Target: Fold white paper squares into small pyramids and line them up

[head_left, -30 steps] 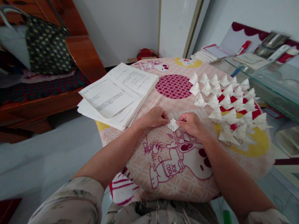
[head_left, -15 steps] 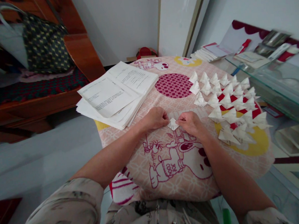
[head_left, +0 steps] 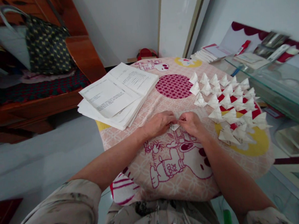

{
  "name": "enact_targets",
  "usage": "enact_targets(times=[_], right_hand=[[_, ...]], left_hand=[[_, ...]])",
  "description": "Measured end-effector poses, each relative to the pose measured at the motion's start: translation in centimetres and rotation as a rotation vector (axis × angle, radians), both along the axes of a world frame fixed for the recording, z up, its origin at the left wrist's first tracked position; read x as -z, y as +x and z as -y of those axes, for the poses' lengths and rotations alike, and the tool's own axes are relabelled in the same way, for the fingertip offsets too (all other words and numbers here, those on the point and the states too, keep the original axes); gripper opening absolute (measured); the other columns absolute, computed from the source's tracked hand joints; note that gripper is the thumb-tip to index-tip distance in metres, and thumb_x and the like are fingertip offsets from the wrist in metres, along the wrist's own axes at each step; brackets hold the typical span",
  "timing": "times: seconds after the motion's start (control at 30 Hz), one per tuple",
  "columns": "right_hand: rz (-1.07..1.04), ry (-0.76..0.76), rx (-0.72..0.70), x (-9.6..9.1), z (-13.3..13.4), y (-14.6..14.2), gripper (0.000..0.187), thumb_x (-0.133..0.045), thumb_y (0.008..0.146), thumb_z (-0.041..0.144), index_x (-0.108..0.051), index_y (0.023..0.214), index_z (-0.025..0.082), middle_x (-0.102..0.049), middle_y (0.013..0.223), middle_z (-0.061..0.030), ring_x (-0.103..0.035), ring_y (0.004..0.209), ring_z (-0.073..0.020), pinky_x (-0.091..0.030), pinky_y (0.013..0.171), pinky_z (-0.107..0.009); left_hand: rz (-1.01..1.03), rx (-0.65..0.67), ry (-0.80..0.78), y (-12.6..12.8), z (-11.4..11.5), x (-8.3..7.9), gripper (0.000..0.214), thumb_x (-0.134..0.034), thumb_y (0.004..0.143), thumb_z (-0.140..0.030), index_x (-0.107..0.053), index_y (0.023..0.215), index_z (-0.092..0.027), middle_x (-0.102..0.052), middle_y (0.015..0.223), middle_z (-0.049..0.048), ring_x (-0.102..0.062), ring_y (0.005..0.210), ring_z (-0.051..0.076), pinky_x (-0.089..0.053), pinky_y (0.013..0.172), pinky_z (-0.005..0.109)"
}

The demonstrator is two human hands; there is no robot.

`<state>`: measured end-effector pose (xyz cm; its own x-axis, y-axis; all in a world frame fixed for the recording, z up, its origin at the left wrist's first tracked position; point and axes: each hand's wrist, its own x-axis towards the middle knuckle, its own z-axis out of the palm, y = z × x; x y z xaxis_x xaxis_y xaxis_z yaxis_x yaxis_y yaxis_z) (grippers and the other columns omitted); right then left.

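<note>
A small folded piece of white paper (head_left: 175, 127) with print on it lies between my hands over the patterned tablecloth (head_left: 154, 170). My left hand (head_left: 162, 122) reaches over its upper left part, fingers closed on it and hiding much of it. At its right corner, my right hand (head_left: 190, 122) pinches the paper between thumb and forefinger. To the right stand several folded paper pieces (head_left: 226, 100), pointed and arranged in rows. A stack of printed sheets (head_left: 117, 97) rests at the table's left side, with a smaller sheet on top.
A glass shelf (head_left: 274, 85) at the right holds papers, a red marker (head_left: 243, 47) and metal containers. Left of the table is a wooden bench (head_left: 83, 56) with a dark patterned bag (head_left: 48, 45) on it. A white cabinet (head_left: 178, 20) stands behind the table.
My left hand has moved right, from the paper's left corner to over its upper part, covering more of it. My right hand stays nearly in place.
</note>
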<state>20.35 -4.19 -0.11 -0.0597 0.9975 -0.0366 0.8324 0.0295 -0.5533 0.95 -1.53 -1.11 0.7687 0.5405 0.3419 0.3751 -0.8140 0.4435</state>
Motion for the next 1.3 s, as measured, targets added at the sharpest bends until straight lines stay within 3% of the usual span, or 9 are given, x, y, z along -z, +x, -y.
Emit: enact_targets(times=[0.13,0.27,0.43,0.7,1.03,1.13,1.3], right_hand=[[-0.196,-0.133,0.056,-0.4,0.5,0.7,0.024,-0.057,0.086,0.024,-0.061,0.063,0.018,-0.059,0.051,0.0011,-0.050,0.042,-0.0103,-0.034,0.046,-0.022],[-0.269,-0.156,0.062,-0.4,0.7,1.1,0.020,-0.058,0.085,0.024,-0.060,0.066,0.018,-0.058,0.050,0.0021,-0.049,0.040,-0.0093,-0.032,0.043,-0.021],[-0.222,-0.104,0.049,0.2,0.4,1.2,0.010,-0.062,0.079,0.020,-0.063,0.070,0.018,-0.057,0.050,0.0027,-0.052,0.044,-0.0112,-0.033,0.045,-0.022],[-0.098,0.002,0.054,0.3,0.4,0.4,0.012,-0.071,0.074,0.026,-0.064,0.066,0.019,-0.065,0.062,-0.0008,-0.055,0.057,-0.0138,-0.036,0.054,-0.025],[-0.085,-0.017,0.065,-0.2,0.3,0.4,0.013,-0.060,0.069,0.009,-0.063,0.064,0.021,-0.062,0.058,-0.0002,-0.056,0.057,-0.0153,-0.038,0.056,-0.027],[-0.143,-0.013,0.058,0.0,0.5,0.6,0.009,-0.061,0.074,0.014,-0.064,0.069,0.022,-0.063,0.058,0.0004,-0.056,0.057,-0.0151,-0.038,0.055,-0.026],[-0.110,0.015,0.020,0.3,0.6,0.4,0.007,-0.067,0.072,0.018,-0.063,0.066,0.020,-0.064,0.063,-0.0005,-0.054,0.058,-0.0141,-0.036,0.056,-0.026]], left_hand=[[-0.047,0.015,0.020,0.0,-0.1,0.1,0.027,-0.047,0.087,-0.004,-0.071,0.093,-0.015,-0.067,0.093,0.0084,-0.064,0.092,0.019,-0.048,0.079,0.028],[-0.065,0.006,0.032,-0.1,-0.1,0.0,0.026,-0.049,0.088,-0.007,-0.072,0.094,-0.017,-0.068,0.095,0.0075,-0.064,0.093,0.019,-0.048,0.079,0.028],[-0.082,-0.002,0.012,-0.1,0.1,-0.3,0.021,-0.052,0.091,-0.014,-0.072,0.094,-0.017,-0.069,0.097,0.0076,-0.064,0.093,0.019,-0.048,0.081,0.028],[-0.083,-0.009,-0.027,-0.1,0.1,-0.4,0.020,-0.053,0.091,-0.014,-0.073,0.093,-0.017,-0.069,0.097,0.0077,-0.065,0.093,0.019,-0.048,0.082,0.029],[-0.061,-0.028,-0.070,0.1,0.0,-0.4,0.020,-0.055,0.089,-0.013,-0.074,0.090,-0.016,-0.070,0.096,0.0070,-0.065,0.091,0.019,-0.048,0.082,0.029],[-0.047,-0.029,-0.105,0.2,0.0,-0.6,0.017,-0.057,0.088,-0.014,-0.074,0.086,-0.016,-0.069,0.093,0.0062,-0.064,0.086,0.017,-0.048,0.079,0.027],[-0.020,-0.146,-0.165,0.6,-0.1,-0.7,0.010,-0.061,0.084,-0.013,-0.071,0.088,-0.015,-0.065,0.089,0.0049,-0.061,0.081,0.015,-0.047,0.075,0.027]])
